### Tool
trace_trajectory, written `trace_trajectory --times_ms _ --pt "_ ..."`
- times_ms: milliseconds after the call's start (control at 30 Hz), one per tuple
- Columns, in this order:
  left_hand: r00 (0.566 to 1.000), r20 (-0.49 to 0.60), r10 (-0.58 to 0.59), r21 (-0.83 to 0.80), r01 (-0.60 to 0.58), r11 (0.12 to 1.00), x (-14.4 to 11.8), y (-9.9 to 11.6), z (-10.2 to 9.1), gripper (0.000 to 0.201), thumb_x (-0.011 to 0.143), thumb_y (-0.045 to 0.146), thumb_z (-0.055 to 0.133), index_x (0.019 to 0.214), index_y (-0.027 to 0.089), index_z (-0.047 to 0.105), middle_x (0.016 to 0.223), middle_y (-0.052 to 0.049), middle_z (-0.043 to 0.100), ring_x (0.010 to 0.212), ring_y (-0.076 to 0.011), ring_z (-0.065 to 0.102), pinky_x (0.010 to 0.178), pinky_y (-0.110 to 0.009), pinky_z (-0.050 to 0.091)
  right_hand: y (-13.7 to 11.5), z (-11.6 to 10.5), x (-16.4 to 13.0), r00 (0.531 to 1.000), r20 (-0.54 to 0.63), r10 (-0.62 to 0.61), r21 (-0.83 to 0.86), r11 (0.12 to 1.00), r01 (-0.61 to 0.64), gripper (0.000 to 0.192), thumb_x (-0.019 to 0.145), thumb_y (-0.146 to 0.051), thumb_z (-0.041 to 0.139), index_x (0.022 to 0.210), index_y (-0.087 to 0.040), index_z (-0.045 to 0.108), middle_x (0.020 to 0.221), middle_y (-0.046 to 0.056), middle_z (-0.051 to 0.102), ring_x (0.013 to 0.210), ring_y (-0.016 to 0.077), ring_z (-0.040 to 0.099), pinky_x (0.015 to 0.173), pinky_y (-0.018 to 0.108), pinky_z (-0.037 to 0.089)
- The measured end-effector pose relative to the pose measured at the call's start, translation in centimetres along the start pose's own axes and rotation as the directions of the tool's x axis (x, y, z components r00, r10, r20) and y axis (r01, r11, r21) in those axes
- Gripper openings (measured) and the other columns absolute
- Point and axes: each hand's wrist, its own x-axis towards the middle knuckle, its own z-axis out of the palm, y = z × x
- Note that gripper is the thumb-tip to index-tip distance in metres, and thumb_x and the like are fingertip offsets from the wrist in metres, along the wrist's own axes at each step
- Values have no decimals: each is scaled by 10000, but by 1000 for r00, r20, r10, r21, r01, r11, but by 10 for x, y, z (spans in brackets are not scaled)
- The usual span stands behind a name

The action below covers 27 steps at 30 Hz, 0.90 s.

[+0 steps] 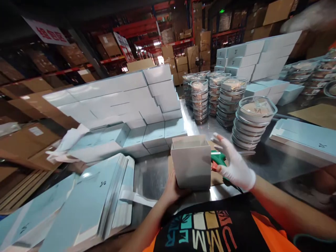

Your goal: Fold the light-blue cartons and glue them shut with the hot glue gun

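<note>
Box (192,167), open at the top, is being held upright from below by the bare left hand (172,189), just above the shiny metal table (152,175). Gloved right hand (235,164) is being held just beside the box with fingers spread wide, gripping nothing. Green tool (217,158) is lying under it. Stacked clear bowls (253,120) are standing behind.

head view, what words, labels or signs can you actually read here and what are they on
"UMMER": coloured letters on the person's black shirt, upside down, likely cut off at one end.
Red characters on the hanging white sign: too blurred to read.
Small dark mark on the flat blue cartons: a logo, not legible.
White labels on the brown boxes: too small.
</note>
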Motion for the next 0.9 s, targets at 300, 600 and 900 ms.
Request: trace_trajectory --times_ms 300,600,900 --pt "918 -239 315 9 -322 947 5 19 -12 721 813 786 789 1256 220 727 1292 -149 710 1261 -341 656 1092 -475 541 33 82 -39 985 29 168 342 925 -167 785 962 -698 708 1596 -267 537 1678 156 510 1570 350 480 1279 534 427" --pt "830 -465 310 -12 -355 935 -1 19 8 920 780 819 805 1465 252 567 1454 -169 600 1236 -328 682 954 -407 599 20 94 -6 844 -166 510 395 819 -417 533 790 -257 658 1318 -223 592 1125 51 734 959 202 694 893 335 571" --pt "908 -323 267 197 -212 957 -2 11 -10 613 740 693 877 1143 251 746 1329 -112 642 1413 -415 554 1244 -590 417 16 61 -4 828 45 558 -5 829 -559 638 983 -174 534 1610 -258 448 1284 59 732 976 174 712 878 292 567"
